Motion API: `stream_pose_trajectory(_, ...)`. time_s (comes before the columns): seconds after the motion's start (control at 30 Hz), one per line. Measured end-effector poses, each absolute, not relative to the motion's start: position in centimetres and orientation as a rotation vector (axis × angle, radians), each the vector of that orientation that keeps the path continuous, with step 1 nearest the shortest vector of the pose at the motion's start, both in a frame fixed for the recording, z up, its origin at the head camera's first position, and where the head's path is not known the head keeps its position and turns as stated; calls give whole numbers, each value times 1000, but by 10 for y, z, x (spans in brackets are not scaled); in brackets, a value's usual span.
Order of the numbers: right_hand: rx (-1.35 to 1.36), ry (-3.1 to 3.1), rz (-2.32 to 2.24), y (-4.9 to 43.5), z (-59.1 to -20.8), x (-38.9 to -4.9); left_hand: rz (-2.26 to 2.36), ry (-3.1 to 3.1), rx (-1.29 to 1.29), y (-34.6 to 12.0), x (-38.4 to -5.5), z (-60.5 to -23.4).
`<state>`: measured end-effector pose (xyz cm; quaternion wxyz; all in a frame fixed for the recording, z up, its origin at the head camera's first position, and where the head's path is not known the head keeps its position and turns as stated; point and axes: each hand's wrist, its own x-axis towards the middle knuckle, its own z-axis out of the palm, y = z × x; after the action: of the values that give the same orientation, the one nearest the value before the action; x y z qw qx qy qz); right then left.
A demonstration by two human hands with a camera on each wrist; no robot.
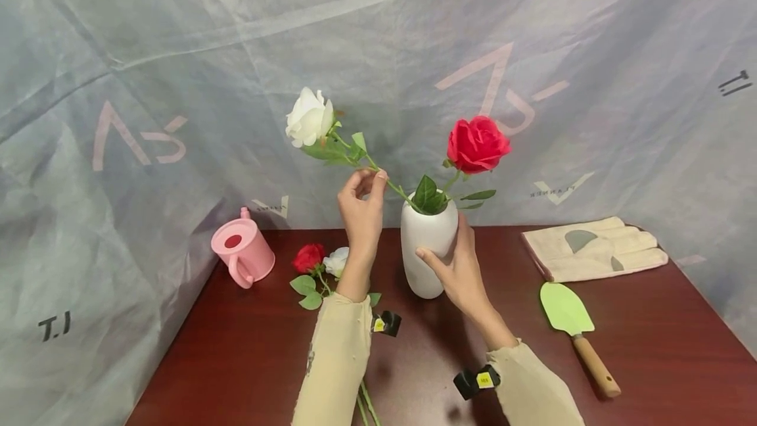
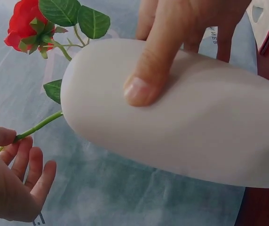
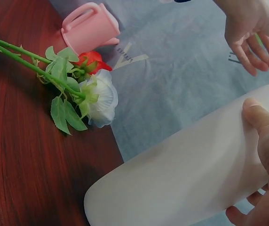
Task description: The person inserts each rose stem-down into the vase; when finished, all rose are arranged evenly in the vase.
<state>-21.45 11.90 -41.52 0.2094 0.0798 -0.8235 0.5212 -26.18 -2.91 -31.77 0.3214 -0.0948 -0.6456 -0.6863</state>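
Note:
My left hand pinches the green stem of a white rose between thumb and fingers. The stem slants down to the right, its lower end inside the mouth of a white vase. My right hand grips the vase from the right, thumb across its front, as the left wrist view also shows. A red rose stands in the vase and leans right, with green leaves at the rim. The lower stems are hidden inside the vase.
Another red rose and white rose lie on the table left of the vase, partly behind my left forearm. A pink watering can stands at the back left. On the right are a cream glove and a green trowel.

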Motion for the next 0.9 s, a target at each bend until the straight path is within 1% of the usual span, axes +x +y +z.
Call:
stream_pose_trajectory(0.33, 231, -2290, 1469, 115, -417, -213, -1764, -1814, -214, -22, -276, -319)
stream_pose_trajectory(0.67, 245, -2271, 1477, 117, -417, -213, -1729, -2105, -137, -10, -278, -325)
stream_pose_trajectory(0.8, 248, -2270, 1466, 119, -417, -212, -1677, -2247, -150, -7, -278, -323)
stream_pose_trajectory(0.9, 260, -2268, 1460, 120, -417, -212, -1568, -2436, -228, -6, -278, -319)
